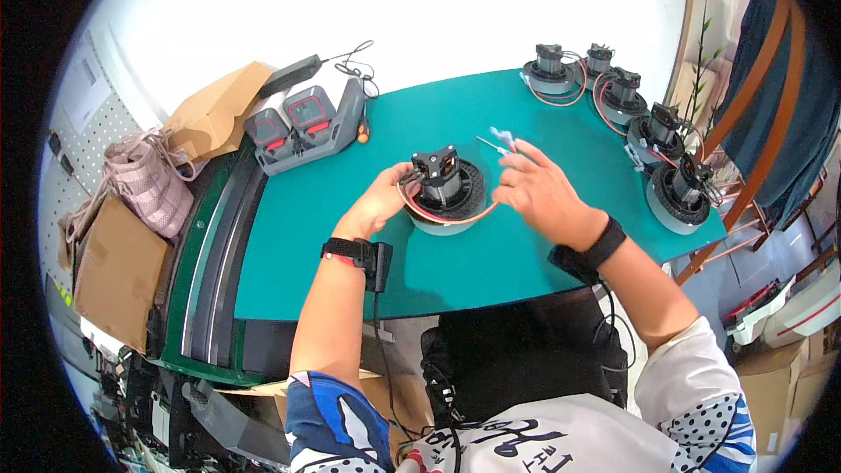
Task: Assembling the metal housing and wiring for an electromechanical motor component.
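Observation:
A round black fan motor (pixel 438 184) with a grey base stands upright on the green table mat in front of me. My left hand (pixel 378 201) grips its left side, with the thumb and fingers against the housing. Red and pale wires (pixel 469 222) loop from the motor around its front toward my right hand (pixel 545 197). The fingers of that hand are pinched together on the wire end, raised to the right of the motor. A light-blue connector (pixel 502 137) and a thin pale rod (pixel 489 144) stick out past the fingertips; I cannot tell exactly what the rod is.
Several similar motors, including one motor (pixel 679 197) at the edge, line the mat's right side. A grey battery charger (pixel 315 136) stands at the back left beside an orange-handled tool (pixel 363 132). Left of the table (pixel 307 254) are a cardboard box (pixel 123 271) and a pink bag (pixel 149 180).

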Demonstrator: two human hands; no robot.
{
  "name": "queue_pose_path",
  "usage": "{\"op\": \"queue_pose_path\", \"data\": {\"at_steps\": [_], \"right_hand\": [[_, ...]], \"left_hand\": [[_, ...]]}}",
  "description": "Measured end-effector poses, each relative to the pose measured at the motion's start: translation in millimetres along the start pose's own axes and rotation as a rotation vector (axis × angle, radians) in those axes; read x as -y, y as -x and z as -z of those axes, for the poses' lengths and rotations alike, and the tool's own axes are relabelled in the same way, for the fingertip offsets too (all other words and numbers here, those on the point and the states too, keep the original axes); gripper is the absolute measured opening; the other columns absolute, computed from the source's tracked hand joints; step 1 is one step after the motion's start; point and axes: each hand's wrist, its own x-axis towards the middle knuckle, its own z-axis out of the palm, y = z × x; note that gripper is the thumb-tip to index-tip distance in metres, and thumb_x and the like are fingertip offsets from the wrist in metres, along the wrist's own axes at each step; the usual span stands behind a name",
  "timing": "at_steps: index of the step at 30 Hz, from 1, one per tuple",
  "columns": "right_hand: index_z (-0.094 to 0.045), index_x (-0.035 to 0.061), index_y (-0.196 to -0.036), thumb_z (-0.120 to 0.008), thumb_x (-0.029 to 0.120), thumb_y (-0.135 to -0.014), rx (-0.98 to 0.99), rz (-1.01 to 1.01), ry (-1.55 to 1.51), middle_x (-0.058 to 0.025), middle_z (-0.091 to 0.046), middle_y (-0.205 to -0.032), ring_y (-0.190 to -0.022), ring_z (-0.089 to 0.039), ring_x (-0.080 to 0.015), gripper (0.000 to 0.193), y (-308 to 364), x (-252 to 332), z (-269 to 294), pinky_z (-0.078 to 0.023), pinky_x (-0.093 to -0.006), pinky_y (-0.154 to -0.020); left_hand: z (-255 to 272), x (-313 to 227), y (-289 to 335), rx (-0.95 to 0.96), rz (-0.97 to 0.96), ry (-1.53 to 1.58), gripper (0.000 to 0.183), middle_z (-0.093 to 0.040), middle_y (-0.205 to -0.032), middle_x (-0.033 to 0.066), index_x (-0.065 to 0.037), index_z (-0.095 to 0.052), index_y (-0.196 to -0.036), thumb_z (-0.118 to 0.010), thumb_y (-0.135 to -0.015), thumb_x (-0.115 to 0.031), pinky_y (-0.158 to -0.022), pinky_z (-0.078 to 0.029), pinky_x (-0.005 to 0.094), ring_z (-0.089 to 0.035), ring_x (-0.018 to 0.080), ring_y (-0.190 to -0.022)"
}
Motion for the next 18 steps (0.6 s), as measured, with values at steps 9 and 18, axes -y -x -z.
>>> {"op": "queue_pose_path", "data": {"at_steps": [9,18], "right_hand": [[-0.066,0.0121,-0.081,-0.057,0.012,-0.075,0.170,-0.067,-0.042,-0.0086,-0.056,-0.092,-0.089,-0.058,-0.0244,0.011,-10,-19,-32,-0.047,-0.0367,-0.082],[-0.061,0.0065,-0.112,-0.054,-0.003,-0.073,-0.150,0.003,-0.417,-0.0151,-0.065,-0.093,-0.084,-0.062,-0.0324,0.041,-28,-20,-60,-0.050,-0.0394,-0.071]], "left_hand": [[7,18,26,-0.103,0.037,-0.075,0.040,-0.058,-0.118,0.0090,0.003,-0.048,-0.128,-0.057,-0.091,-0.009,-0.095,-0.041,0.0294,-0.054,0.0157,-0.106],[9,-9,21,-0.102,0.182,0.191,0.071,-0.049,-0.129,0.0171,0.003,-0.040,-0.135,-0.041,-0.093,-0.055,-0.097,-0.041,0.0409,-0.050,0.0276,-0.114]]}}
